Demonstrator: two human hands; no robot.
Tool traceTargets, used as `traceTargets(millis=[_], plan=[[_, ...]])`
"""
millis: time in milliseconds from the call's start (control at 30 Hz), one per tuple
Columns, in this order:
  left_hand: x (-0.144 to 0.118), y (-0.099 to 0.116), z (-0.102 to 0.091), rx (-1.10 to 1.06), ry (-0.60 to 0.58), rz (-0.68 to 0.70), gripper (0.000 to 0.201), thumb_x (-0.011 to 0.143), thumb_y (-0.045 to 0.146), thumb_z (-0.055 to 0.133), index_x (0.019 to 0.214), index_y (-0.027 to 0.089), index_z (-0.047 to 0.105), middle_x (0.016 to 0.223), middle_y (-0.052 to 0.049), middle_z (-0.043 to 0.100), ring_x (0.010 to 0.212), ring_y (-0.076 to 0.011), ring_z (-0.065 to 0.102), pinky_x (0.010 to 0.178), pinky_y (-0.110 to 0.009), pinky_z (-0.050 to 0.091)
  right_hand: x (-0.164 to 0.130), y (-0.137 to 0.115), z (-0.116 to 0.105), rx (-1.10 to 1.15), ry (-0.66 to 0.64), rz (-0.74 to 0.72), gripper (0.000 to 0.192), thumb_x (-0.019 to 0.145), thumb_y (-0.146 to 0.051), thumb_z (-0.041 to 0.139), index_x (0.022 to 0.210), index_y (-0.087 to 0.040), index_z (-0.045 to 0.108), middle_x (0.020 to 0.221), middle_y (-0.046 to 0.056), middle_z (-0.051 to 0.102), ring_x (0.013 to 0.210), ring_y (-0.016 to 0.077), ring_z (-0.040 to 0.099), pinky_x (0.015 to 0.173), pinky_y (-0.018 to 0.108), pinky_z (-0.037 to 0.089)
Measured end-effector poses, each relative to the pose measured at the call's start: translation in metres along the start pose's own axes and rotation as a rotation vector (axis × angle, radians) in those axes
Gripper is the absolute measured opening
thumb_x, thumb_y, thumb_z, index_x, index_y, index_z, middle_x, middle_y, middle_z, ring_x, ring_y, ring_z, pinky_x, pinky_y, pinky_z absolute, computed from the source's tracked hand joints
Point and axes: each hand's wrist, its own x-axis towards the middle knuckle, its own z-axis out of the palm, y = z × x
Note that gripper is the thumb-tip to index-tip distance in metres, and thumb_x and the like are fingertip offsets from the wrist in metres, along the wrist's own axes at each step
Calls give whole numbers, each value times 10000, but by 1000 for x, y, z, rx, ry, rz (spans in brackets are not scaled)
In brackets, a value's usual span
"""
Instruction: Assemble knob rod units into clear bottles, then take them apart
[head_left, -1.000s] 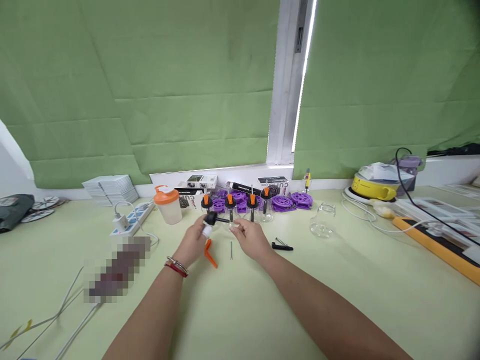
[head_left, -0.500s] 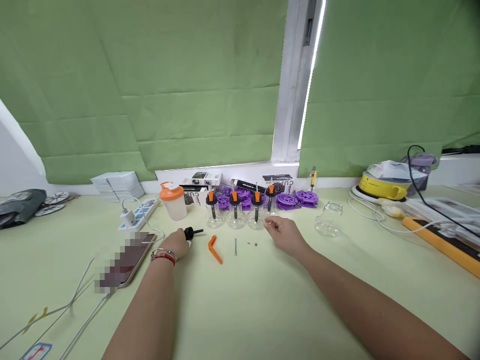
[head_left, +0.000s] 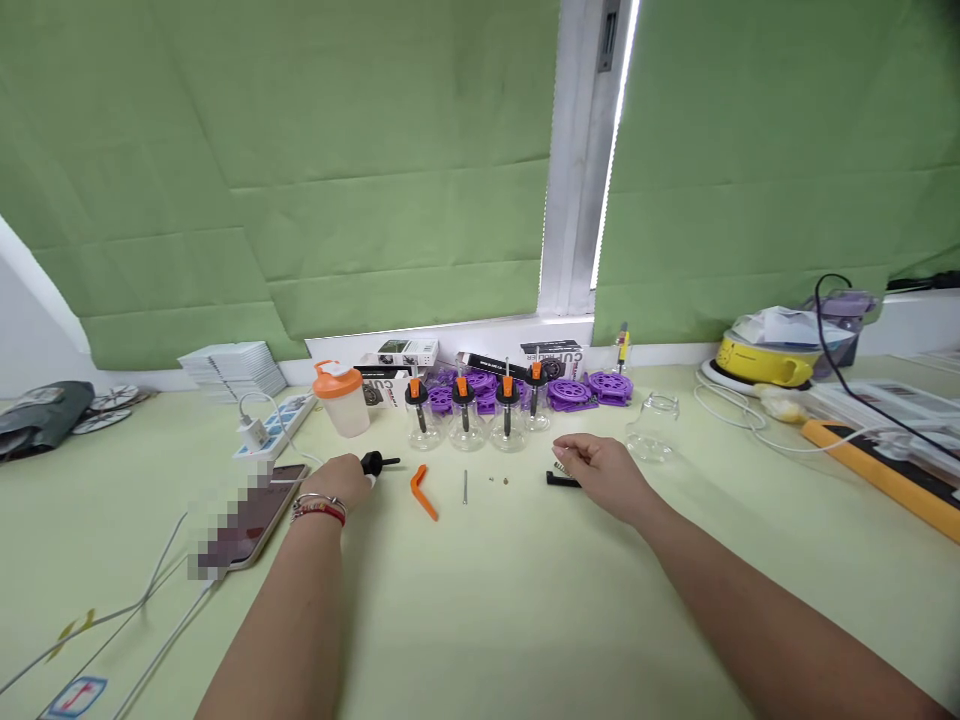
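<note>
My left hand (head_left: 341, 483) is closed around a black bottle-top part with a thin stem (head_left: 379, 463), the stem pointing right. Right of it on the table lie a bent orange lever (head_left: 424, 493), a slim metal pin (head_left: 465, 487) and two tiny pieces (head_left: 505, 481). My right hand (head_left: 604, 475) has its fingers curled together; whatever they pinch is too small to make out. Just under those fingers show a small metal spring (head_left: 562, 468) and a black stick-like part (head_left: 562, 480), both partly covered. Whether the fingers touch the spring is unclear.
Several glass bottles with black-and-orange tops (head_left: 466, 425) stand in a row ahead, before purple wheel-like parts (head_left: 570, 394). An open glass jar (head_left: 652, 432) is beyond my right hand. A shaker cup (head_left: 343, 400), phone (head_left: 251, 525) and cables are left; a yellow pot (head_left: 765, 358) is right.
My right hand has moved right, away from the bottles, uncovering the spring and the black part. My left hand still holds the black bottle-top part. The view has shifted slightly.
</note>
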Motion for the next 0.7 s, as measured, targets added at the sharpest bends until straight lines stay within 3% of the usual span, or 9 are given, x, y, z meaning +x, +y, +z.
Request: traceTargets(millis=[133, 233, 300, 367, 500, 600, 700], plan=[[-8, 27, -11, -22, 108, 73, 470, 709, 345, 570, 1114, 107, 557, 1057, -221, 615, 976, -352, 603, 741, -398, 469, -1, -4, -6, 9, 10, -9, 396, 794, -520, 505, 934, -191, 675, 637, 17, 592, 545, 150, 495, 523, 274, 411], [-4, 61, -16, -138, 278, 239, 684, 781, 342, 516, 1384, 119, 282, 1287, -219, 457, 1087, -316, 548, 813, -376, 459, -2, -5, -8, 3, 12, -21, 392, 798, -517, 502, 931, -191, 675, 631, 16, 588, 521, 141, 473, 501, 267, 392], [6, 83, -16, -231, 332, 342, 762, 769, 246, 529, 1441, 174, 177, 1354, -208, 378, 1086, -307, 550, 836, -383, 458, -3, -5, -8, 3, 9, -26, 385, 798, -512, 504, 930, -192, 674, 627, 13, 589, 519, 140, 473, 505, 266, 393], [20, 98, -12, -274, 333, 367, 775, 742, 184, 552, 1439, 207, 215, 1410, -199, 296, 1166, -326, 492, 899, -401, 432, -3, -6, -7, 9, 2, -29, 380, 797, -505, 506, 935, -191, 670, 624, 10, 590, 525, 142, 482, 520, 269, 403], [43, 108, -3, -343, 280, 359, 659, 739, 153, 545, 1374, 194, 373, 1305, -181, 409, 1106, -309, 534, 905, -399, 443, -4, -7, -8, 19, -19, -33, 368, 803, -482, 500, 955, -189, 664, 639, 9, 596, 532, 142, 492, 541, 273, 416], [47, 108, -1, -378, 325, 329, 595, 763, 129, 492, 1349, 166, 401, 1256, -188, 431, 1085, -298, 539, 904, -396, 448, -3, -6, -8, 41, -29, -31, 348, 803, -463, 505, 950, -191, 663, 641, 4, 597, 535, 138, 497, 545, 270, 416], [35, 105, -10, -452, 449, 310, 595, 793, 151, 462, 1375, 166, 337, 1260, -170, 415, 1115, -275, 510, 970, -398, 405, -3, -6, -7, 80, -38, -10, 329, 791, -452, 523, 924, -188, 667, 650, 6, 606, 539, 134, 498, 534, 262, 406]])
